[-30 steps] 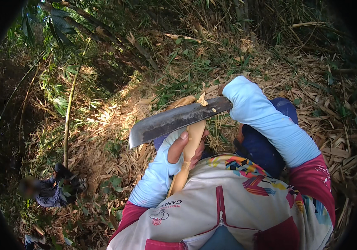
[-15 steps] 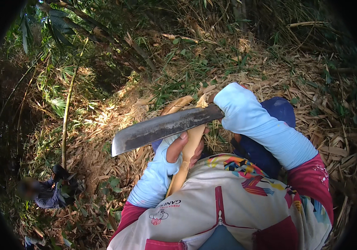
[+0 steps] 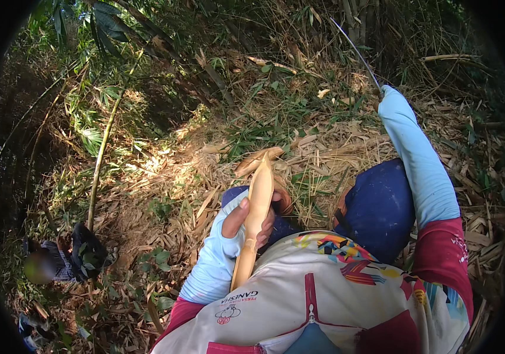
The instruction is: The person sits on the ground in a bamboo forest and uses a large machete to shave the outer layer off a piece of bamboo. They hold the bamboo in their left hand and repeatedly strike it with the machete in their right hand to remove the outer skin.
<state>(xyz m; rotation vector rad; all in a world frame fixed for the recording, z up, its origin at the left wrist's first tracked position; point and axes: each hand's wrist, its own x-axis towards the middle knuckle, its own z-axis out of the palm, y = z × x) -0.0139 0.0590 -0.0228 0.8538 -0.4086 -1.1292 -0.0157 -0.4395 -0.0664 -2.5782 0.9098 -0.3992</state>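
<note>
My left hand [image 3: 242, 223] is wrapped round a long, pale bamboo piece [image 3: 259, 200] with a pointed far end. A joint ring shows partway down it, and its near end rests by my shirt. Far out to the right, my right hand [image 3: 377, 101] grips a machete [image 3: 356, 50] raised away from the bamboo. Its blade appears thin, nearly edge-on, and points up and to the left. The sleeve cuff hides most of the right hand's fingers.
Another tan bamboo piece [image 3: 258, 161] lies on the leaf-littered ground just beyond. My bent knee in blue trousers [image 3: 379, 206] is between my arms. A person [image 3: 58, 259] sits low at the left near a slanting bamboo stem [image 3: 100, 159]. Dense bamboo growth stands behind.
My right hand has swung the machete from across the bamboo up and away to the far right. My left hand keeps its hold, and the bamboo's upper part is now uncovered.
</note>
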